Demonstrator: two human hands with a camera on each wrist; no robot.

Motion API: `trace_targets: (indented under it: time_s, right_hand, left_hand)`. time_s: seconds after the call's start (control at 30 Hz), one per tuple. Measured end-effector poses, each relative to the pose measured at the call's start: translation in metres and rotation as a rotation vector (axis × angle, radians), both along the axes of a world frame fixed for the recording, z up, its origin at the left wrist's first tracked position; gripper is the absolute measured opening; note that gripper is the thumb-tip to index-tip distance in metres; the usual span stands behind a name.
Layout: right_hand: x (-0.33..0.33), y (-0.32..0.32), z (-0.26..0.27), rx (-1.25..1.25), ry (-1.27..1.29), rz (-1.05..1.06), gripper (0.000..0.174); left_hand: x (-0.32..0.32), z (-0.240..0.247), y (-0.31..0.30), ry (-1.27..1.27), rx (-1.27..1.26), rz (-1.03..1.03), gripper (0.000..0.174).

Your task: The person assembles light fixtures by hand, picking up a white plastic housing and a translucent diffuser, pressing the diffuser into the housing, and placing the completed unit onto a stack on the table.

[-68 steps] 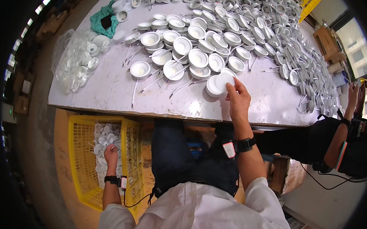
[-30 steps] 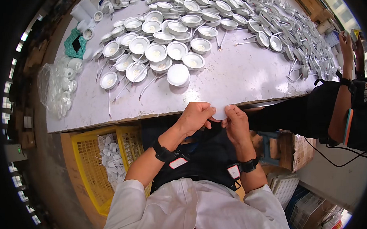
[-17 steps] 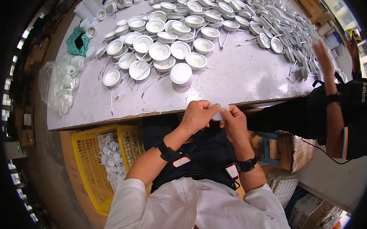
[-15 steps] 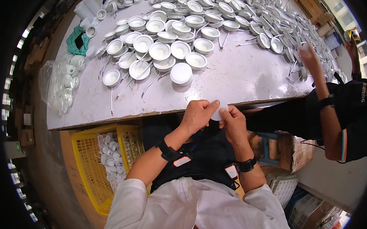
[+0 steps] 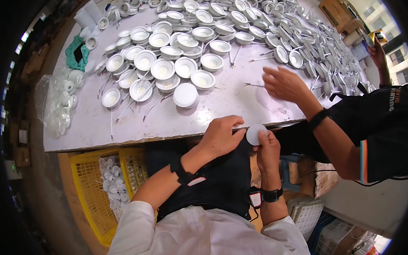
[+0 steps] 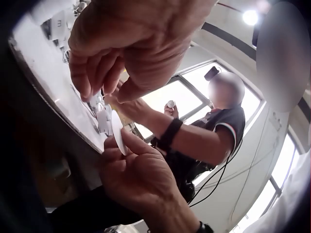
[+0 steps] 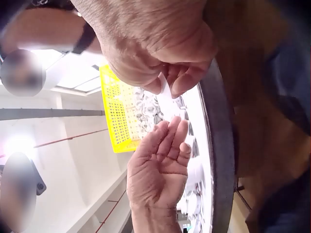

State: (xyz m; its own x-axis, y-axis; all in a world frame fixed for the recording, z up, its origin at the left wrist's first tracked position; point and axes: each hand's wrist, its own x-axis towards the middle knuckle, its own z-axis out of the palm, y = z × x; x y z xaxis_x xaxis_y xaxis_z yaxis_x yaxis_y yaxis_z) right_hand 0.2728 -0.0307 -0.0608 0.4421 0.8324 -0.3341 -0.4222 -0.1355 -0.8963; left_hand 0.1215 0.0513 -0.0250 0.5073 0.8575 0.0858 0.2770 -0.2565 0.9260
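Note:
A thin white disc (image 5: 256,134) stands between the thumb and fingers of my right hand (image 5: 268,151), by the table's front edge. In the right wrist view the right hand (image 7: 155,43) pinches the disc (image 7: 165,92) by its rim. My left hand (image 5: 221,136) is just left of the disc with its fingers loosely bent and nothing in them; the left wrist view shows a gap between the left hand (image 6: 126,48) and the disc (image 6: 118,132). On the table (image 5: 232,101), a round white piece (image 5: 186,95) with a covered top sits before many open white cups with wires (image 5: 163,69).
Another person's arm (image 5: 321,116) reaches over the table from the right. A yellow basket (image 5: 91,191) of white parts stands below the table at left. A plastic bag (image 5: 56,106) of white pieces and a green cloth (image 5: 76,53) lie at the table's left.
My left hand has come off the disc, which the right hand keeps and has drawn slightly right. The other person's arm has swung inward over the table. The head view has shifted.

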Motion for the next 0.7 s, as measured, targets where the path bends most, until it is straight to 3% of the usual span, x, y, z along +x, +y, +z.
trace_targets:
  time_s: [0.07,0.2,0.27,0.37,0.43,0.5,0.53,0.7]
  right_hand:
    - [0.018,-0.002,-0.004,0.014,-0.005,-0.057,0.015]
    - [0.038,-0.008,-0.001,0.031,0.018,-0.174,0.013]
    - [0.044,-0.013,0.0,0.032,0.014,-0.197,0.011]
    - [0.044,-0.018,0.0,0.014,-0.012,-0.199,0.011]
    - [0.042,-0.02,0.0,0.005,-0.047,-0.166,0.012]
    - [0.041,-0.021,0.004,0.0,-0.047,-0.17,0.014]
    - [0.041,-0.02,0.006,0.011,-0.034,-0.145,0.014]
    - [0.045,-0.01,0.017,0.042,-0.047,-0.157,0.015]
  left_hand:
    - [0.024,-0.015,0.016,0.054,0.382,0.038,0.032]
    - [0.085,-0.027,0.045,0.12,0.421,-0.011,0.045]
    - [0.118,-0.031,0.062,0.162,0.473,0.015,0.065]
    - [0.158,-0.026,0.079,0.298,0.444,0.059,0.079]
    - [0.177,-0.032,0.089,0.291,0.496,0.109,0.078]
    - [0.181,-0.027,0.098,0.352,0.343,-0.034,0.071]
    - [0.178,-0.026,0.098,0.32,0.405,-0.002,0.062]
    - [0.132,-0.014,0.084,0.318,0.373,0.005,0.056]
